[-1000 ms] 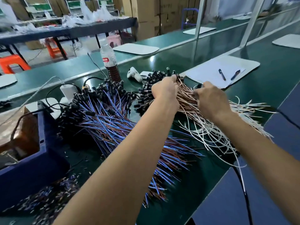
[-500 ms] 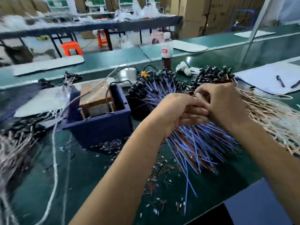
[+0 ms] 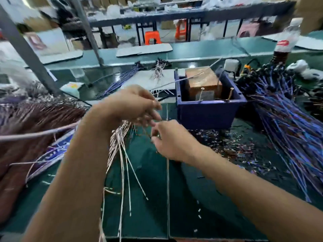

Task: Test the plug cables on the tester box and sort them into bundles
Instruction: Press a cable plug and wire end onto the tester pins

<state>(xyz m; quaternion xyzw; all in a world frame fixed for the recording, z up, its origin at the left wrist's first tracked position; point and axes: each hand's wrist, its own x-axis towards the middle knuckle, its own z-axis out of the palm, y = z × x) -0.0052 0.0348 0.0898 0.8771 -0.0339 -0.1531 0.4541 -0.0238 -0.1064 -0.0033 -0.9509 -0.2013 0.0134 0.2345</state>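
My left hand (image 3: 129,105) grips a small bunch of brown and white plug cables (image 3: 120,154) whose bare ends hang down over the green bench (image 3: 150,206). My right hand (image 3: 167,140) sits just below and to the right, pinching thin wires at the top of that bunch. Beyond my hands stands the dark blue tester box (image 3: 208,109) with a brown block inside. A large pile of blue and brown cables (image 3: 283,119) with black plugs lies to the right. A bundle of brown cables (image 3: 31,123) lies at the left.
Wire clippings (image 3: 232,145) litter the bench in front of the blue box. A drink bottle (image 3: 286,41) stands at the back right. Smaller cable bunches (image 3: 157,70) lie behind the box. A grey post (image 3: 26,49) rises at the left.
The view has swung left, so the blue box now sits right of centre. My hands carried the brown and white bunch away from the right-hand pile to the open bench.
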